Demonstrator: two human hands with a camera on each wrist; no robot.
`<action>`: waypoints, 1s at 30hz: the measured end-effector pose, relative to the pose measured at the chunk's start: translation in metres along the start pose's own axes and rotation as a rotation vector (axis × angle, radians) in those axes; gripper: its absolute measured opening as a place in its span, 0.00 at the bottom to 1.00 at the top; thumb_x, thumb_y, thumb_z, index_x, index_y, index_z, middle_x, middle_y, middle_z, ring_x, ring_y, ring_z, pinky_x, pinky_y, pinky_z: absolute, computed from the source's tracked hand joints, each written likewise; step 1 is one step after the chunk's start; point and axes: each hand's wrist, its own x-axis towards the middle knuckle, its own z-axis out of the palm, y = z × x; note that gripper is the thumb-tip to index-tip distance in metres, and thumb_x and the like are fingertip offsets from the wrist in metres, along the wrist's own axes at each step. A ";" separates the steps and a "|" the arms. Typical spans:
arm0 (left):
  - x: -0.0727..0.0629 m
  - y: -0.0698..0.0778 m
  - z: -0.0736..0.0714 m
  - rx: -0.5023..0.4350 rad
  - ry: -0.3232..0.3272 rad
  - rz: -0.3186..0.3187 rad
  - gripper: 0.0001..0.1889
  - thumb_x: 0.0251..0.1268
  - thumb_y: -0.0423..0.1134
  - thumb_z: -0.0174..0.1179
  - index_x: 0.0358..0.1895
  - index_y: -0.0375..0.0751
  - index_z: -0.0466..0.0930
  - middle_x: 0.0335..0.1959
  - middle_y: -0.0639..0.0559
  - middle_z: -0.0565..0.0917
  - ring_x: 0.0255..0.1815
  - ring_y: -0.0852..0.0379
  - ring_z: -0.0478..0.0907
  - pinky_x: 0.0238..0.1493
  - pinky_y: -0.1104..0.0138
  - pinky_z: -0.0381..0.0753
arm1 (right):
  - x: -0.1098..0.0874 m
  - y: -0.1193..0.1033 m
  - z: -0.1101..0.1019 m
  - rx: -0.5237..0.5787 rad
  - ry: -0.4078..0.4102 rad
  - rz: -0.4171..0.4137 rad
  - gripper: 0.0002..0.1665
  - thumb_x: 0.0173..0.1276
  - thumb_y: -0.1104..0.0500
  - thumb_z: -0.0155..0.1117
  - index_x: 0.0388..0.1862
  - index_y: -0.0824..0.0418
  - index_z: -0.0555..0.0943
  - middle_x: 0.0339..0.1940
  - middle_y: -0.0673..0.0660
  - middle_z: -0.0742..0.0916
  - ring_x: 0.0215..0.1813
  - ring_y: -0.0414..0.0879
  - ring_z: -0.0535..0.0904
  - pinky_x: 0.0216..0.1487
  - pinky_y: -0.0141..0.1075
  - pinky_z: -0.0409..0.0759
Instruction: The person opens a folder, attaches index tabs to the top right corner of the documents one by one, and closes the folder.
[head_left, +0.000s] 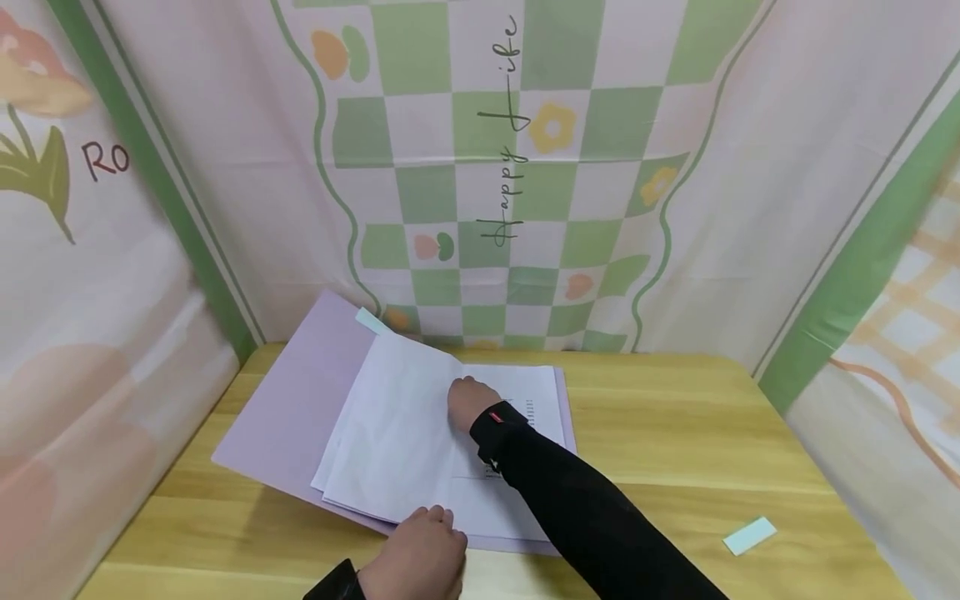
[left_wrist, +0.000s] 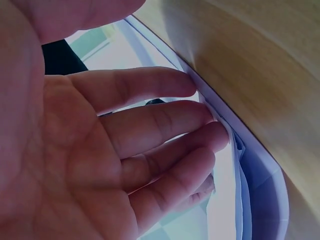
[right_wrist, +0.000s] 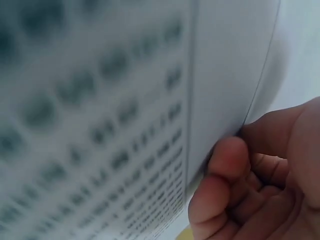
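A pale purple folder (head_left: 296, 408) lies spread on the wooden table with white sheets inside. A blank sheet (head_left: 393, 417) is folded over to the left, bulging near the crease. The right-hand page (head_left: 525, 379) carries printed lines. My right hand (head_left: 471, 402) is at the crease, fingers curled; in the right wrist view its fingertips (right_wrist: 227, 155) touch the paper beside the printed page (right_wrist: 100, 120). By the folder's lower edge is my left hand (head_left: 427, 546). Seen from the left wrist, its fingers are loosely extended, tips (left_wrist: 217, 137) touching the sheets' edges.
A small light blue strip (head_left: 750, 535) lies on the table (head_left: 675, 417) at the right. Another light blue strip (head_left: 372, 321) shows at the top of the folder. A patterned cloth (head_left: 555, 50) hangs behind and at both sides of the table.
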 end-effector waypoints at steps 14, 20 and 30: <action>0.003 -0.002 -0.002 0.034 -0.029 -0.005 0.08 0.59 0.48 0.65 0.28 0.49 0.83 0.20 0.60 0.71 0.27 0.64 0.64 0.34 0.71 0.68 | 0.041 0.015 0.000 0.106 -0.099 0.104 0.23 0.79 0.61 0.48 0.66 0.72 0.68 0.41 0.67 0.86 0.45 0.59 0.84 0.47 0.48 0.80; 0.004 0.000 -0.001 0.031 -0.032 -0.011 0.09 0.60 0.48 0.65 0.28 0.49 0.83 0.20 0.60 0.71 0.26 0.64 0.64 0.33 0.71 0.68 | 0.044 0.017 -0.008 0.109 -0.098 0.115 0.24 0.81 0.62 0.43 0.69 0.73 0.66 0.47 0.69 0.85 0.50 0.59 0.83 0.52 0.48 0.79; 0.004 -0.006 -0.004 -0.044 -0.071 -0.026 0.09 0.62 0.49 0.65 0.32 0.49 0.85 0.21 0.60 0.72 0.28 0.64 0.66 0.39 0.69 0.72 | 0.056 0.024 0.001 0.175 -0.160 0.116 0.31 0.79 0.61 0.49 0.76 0.70 0.57 0.54 0.67 0.84 0.53 0.57 0.81 0.55 0.47 0.77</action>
